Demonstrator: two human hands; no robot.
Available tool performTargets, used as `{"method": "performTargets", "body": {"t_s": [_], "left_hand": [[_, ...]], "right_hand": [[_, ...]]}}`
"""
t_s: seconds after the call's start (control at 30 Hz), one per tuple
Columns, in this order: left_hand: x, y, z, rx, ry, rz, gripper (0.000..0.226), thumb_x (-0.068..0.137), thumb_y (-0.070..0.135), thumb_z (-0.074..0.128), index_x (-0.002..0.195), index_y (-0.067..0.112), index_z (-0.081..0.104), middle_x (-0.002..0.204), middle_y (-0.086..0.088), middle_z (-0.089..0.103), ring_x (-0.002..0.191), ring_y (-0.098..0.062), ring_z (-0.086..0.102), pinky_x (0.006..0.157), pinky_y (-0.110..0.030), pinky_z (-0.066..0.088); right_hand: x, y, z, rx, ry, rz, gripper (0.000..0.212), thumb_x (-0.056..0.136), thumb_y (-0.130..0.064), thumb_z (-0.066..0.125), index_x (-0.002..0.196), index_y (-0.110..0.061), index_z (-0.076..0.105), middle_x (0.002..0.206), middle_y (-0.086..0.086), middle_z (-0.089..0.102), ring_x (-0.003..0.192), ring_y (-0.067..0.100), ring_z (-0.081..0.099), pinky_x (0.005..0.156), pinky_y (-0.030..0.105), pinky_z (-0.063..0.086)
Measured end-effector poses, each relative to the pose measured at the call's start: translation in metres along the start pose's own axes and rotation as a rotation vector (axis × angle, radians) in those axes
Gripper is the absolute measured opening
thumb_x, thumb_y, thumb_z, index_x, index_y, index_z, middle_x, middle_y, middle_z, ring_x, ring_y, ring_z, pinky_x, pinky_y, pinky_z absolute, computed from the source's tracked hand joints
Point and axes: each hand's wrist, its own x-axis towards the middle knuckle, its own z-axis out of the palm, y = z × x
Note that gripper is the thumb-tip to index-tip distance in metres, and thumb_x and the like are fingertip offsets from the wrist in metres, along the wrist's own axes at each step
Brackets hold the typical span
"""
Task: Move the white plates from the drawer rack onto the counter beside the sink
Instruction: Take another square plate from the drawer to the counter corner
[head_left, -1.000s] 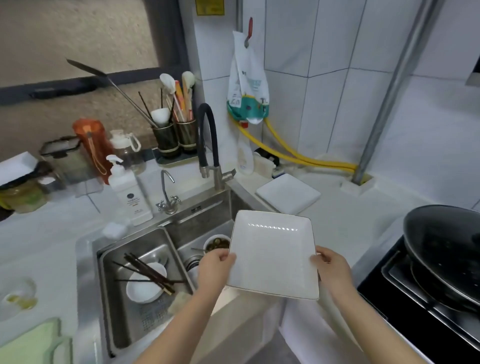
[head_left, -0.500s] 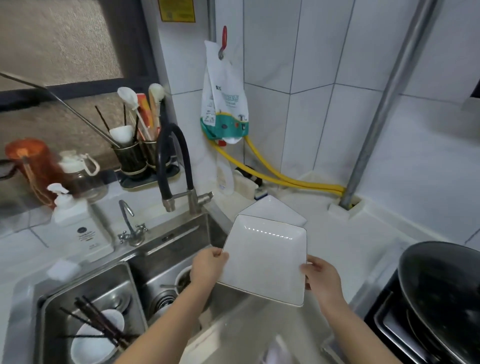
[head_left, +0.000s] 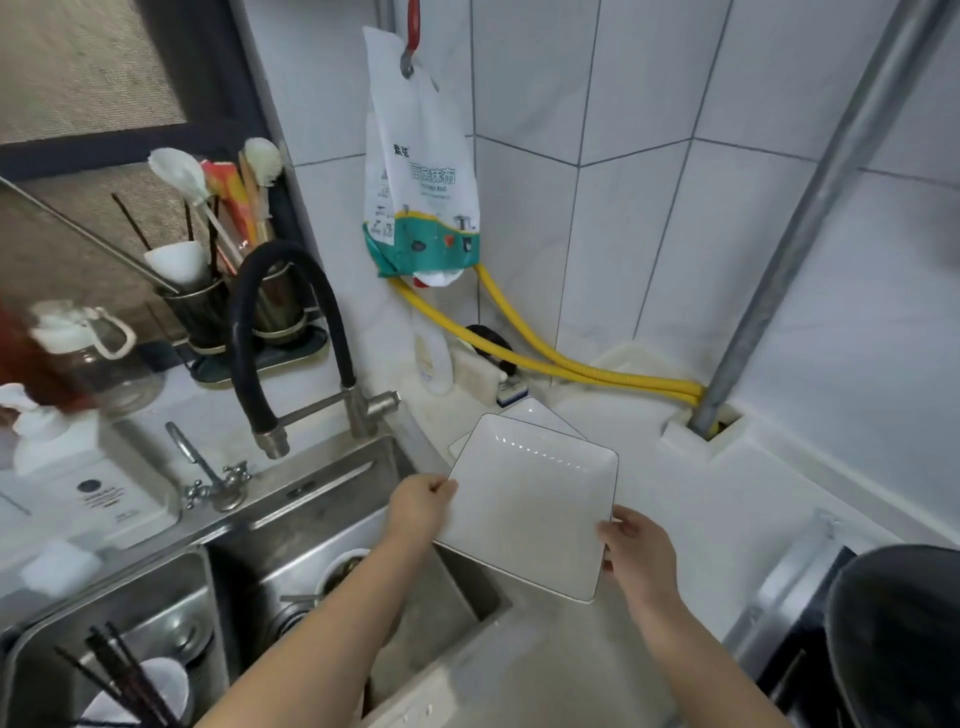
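Note:
I hold a square white plate (head_left: 530, 506) with a thin dark rim, tilted, above the white counter (head_left: 691, 499) just right of the sink. My left hand (head_left: 420, 506) grips its left edge and my right hand (head_left: 636, 551) grips its lower right corner. Behind it, a second square white plate (head_left: 540, 415) lies flat on the counter, mostly hidden by the held one. The drawer rack is out of view.
A steel double sink (head_left: 291, 561) with bowls and dark chopsticks (head_left: 124, 675) lies to the left. A black hose faucet (head_left: 280, 332) stands behind it. Yellow hoses (head_left: 571, 364) and a metal pipe (head_left: 810, 218) occupy the corner. A black wok (head_left: 898, 639) sits at the right.
The held plate has moved forward and right, over the counter, and now covers most of the plate lying there. The view has swung right and closer to the corner.

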Motion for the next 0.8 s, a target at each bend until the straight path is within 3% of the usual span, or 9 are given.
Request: {"method": "performTargets", "body": {"t_s": [0.13, 0.2, 0.27, 0.37, 0.43, 0.57, 0.67, 0.8], "left_hand": [[0.036, 0.007, 0.01, 0.022, -0.037, 0.011, 0.027, 0.091, 0.023, 0.055, 0.066, 0.016, 0.053, 0.066, -0.006, 0.05, 0.069, -0.018, 0.045, 0.059, -0.029, 0.028], [0.054, 0.01, 0.015, 0.046, -0.067, 0.026, 0.029, 0.092, 0.024, 0.054, 0.064, 0.016, 0.055, 0.065, -0.003, 0.05, 0.07, -0.018, 0.047, 0.061, -0.028, 0.03], [0.072, 0.013, 0.019, 0.045, -0.106, 0.041, 0.024, 0.094, 0.024, 0.053, 0.083, 0.013, 0.07, 0.079, -0.004, 0.064, 0.082, -0.021, 0.058, 0.068, -0.024, 0.035], [0.099, 0.015, 0.023, 0.054, -0.124, 0.059, 0.027, 0.094, 0.025, 0.054, 0.108, 0.01, 0.071, 0.107, -0.005, 0.071, 0.102, -0.023, 0.062, 0.077, -0.022, 0.037], [0.118, 0.015, 0.027, 0.072, -0.144, 0.079, 0.027, 0.093, 0.025, 0.054, 0.105, 0.01, 0.072, 0.106, -0.008, 0.072, 0.096, -0.023, 0.063, 0.075, -0.024, 0.04], [0.147, 0.013, 0.035, 0.143, -0.184, 0.112, 0.027, 0.093, 0.027, 0.052, 0.104, 0.011, 0.072, 0.1, -0.008, 0.072, 0.09, -0.022, 0.062, 0.079, -0.031, 0.047], [0.163, 0.012, 0.041, 0.216, -0.193, 0.133, 0.029, 0.094, 0.028, 0.05, 0.102, 0.01, 0.071, 0.097, -0.01, 0.071, 0.091, -0.026, 0.062, 0.081, -0.035, 0.048], [0.17, 0.009, 0.047, 0.246, -0.166, 0.146, 0.029, 0.095, 0.027, 0.05, 0.096, 0.005, 0.069, 0.084, -0.009, 0.065, 0.082, -0.024, 0.058, 0.067, -0.028, 0.037]], "right_hand": [[0.018, -0.004, 0.009, 0.031, 0.042, 0.039, 0.024, 0.08, -0.005, 0.052, 0.072, -0.02, 0.069, 0.079, 0.024, 0.068, 0.068, 0.033, 0.066, 0.08, 0.053, 0.056], [0.027, -0.004, 0.015, 0.013, 0.069, 0.062, 0.021, 0.082, -0.006, 0.053, 0.075, -0.018, 0.068, 0.08, 0.023, 0.068, 0.074, 0.037, 0.068, 0.081, 0.052, 0.056], [0.038, -0.004, 0.022, -0.036, 0.096, 0.084, 0.015, 0.083, -0.007, 0.053, 0.08, -0.01, 0.067, 0.079, 0.021, 0.069, 0.075, 0.035, 0.067, 0.081, 0.052, 0.055], [0.051, -0.002, 0.035, -0.06, 0.128, 0.121, 0.011, 0.085, -0.007, 0.055, 0.081, -0.013, 0.064, 0.081, 0.015, 0.069, 0.081, 0.035, 0.066, 0.082, 0.052, 0.054], [0.06, 0.0, 0.044, -0.078, 0.125, 0.157, 0.011, 0.085, -0.008, 0.056, 0.09, -0.006, 0.065, 0.08, 0.012, 0.068, 0.078, 0.032, 0.067, 0.08, 0.049, 0.056], [0.071, 0.006, 0.06, -0.126, 0.119, 0.232, 0.012, 0.083, -0.01, 0.056, 0.093, -0.005, 0.062, 0.065, 0.0, 0.062, 0.053, 0.016, 0.063, 0.07, 0.041, 0.057], [0.075, 0.008, 0.069, -0.126, 0.126, 0.266, 0.012, 0.084, -0.012, 0.057, 0.095, -0.009, 0.059, 0.071, 0.0, 0.065, 0.053, 0.016, 0.064, 0.068, 0.04, 0.056], [0.079, 0.011, 0.076, -0.135, 0.136, 0.281, 0.009, 0.085, -0.013, 0.057, 0.093, -0.012, 0.056, 0.07, 0.0, 0.062, 0.054, 0.02, 0.063, 0.07, 0.045, 0.057]]}}
